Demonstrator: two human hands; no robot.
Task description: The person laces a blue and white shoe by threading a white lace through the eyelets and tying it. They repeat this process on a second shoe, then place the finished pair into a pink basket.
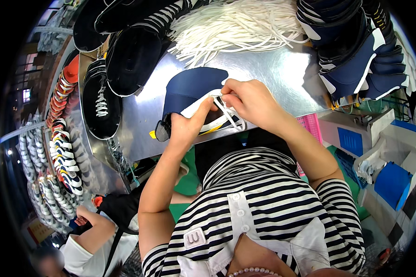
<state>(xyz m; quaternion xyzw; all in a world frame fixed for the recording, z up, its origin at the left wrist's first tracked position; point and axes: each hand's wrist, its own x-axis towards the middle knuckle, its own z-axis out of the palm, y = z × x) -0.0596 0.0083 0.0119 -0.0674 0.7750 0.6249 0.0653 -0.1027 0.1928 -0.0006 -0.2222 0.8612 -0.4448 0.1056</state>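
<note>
A navy shoe upper (192,87) with white trim lies near the front edge of the metal table. My left hand (188,125) grips its near side, thumb along the white trim. At the row of eyelets, my right hand (250,101) is closed in a pinch on a white shoelace (233,121). The lace hangs in loops below my fingers, on the side toward me. My fingertips hide the exact spot where the lace meets the upper.
A heap of loose white laces (238,27) covers the back of the metal table (282,78). Black laced uppers (131,60) lie at the left, stacked navy uppers (349,69) at the right. Strung uppers (64,152) hang further left, where another person (90,237) sits.
</note>
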